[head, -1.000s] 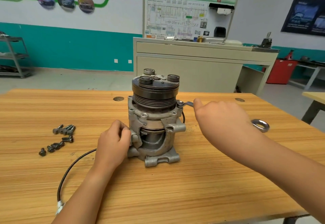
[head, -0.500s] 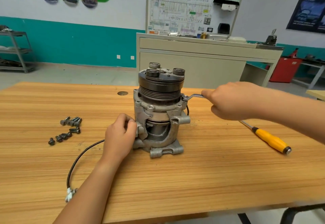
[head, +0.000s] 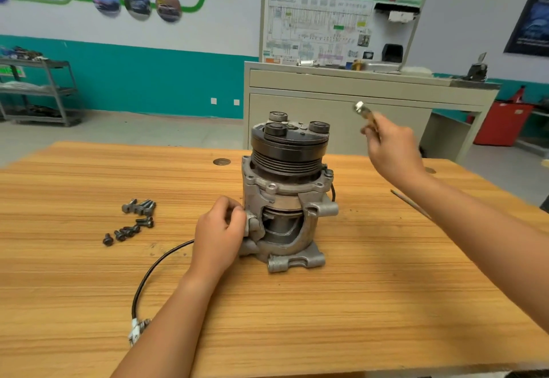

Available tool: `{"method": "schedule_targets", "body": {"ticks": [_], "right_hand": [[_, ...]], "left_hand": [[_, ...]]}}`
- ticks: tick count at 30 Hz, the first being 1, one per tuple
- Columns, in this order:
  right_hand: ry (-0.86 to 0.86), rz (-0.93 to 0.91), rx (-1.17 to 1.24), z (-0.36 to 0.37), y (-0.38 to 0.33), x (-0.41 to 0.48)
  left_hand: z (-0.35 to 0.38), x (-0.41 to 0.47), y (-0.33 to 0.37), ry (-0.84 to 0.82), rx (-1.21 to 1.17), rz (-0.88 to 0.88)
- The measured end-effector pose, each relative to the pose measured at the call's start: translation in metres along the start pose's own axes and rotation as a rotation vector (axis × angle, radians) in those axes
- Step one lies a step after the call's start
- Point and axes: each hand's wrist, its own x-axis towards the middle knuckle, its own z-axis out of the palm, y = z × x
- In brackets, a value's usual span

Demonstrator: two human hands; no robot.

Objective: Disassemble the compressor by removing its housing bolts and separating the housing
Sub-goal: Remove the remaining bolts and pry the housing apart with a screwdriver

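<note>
Many loose bolts (head: pixel 133 220) lie on table (head: pixel 356 303); housing (head: pixel 300 244) looks unseparated, flange bolt (head: pixel 328 173) seemingly left; left hand (head: pixel 219 229) grips compressor (head: pixel 288 152), right hand (head: pixel 392 152) grasps wrench (head: pixel 364 112) aloft.

matt cast-metal compressor (head: pixel 285 199), grained wood table (head: pixel 356 303)

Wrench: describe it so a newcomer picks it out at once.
Find the compressor standing on the table; up and right of its black pulley is the raised right hand. The wrench sticks up from that hand, silvery head topmost; unlike the thin shaft lying on the table, it is held aloft.
</note>
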Motion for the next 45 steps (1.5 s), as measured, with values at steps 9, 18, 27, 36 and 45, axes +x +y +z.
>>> {"method": "schedule_targets", "body": {"ticks": [9,18,27,36,45], "right_hand": [[-0.366,-0.181,-0.595,-0.067,-0.015,-0.065],[-0.38,-0.141,-0.592,-0.051,-0.033,-0.063],[-0.387,-0.056,-0.653,-0.034,-0.047,-0.05],[-0.488,-0.034,-0.687,-0.037,-0.05,-0.058],[-0.397,-0.085,-0.716,-0.044,-0.067,-0.054]], "left_hand": [[0.001,0.003,-0.004,0.0,0.043,0.0],[0.002,-0.013,0.006,0.007,0.037,0.109],[0.003,-0.018,0.007,0.014,0.068,0.178],[0.001,-0.018,0.01,0.015,0.085,0.171],[0.002,-0.018,0.011,0.021,0.1,0.144]]}}
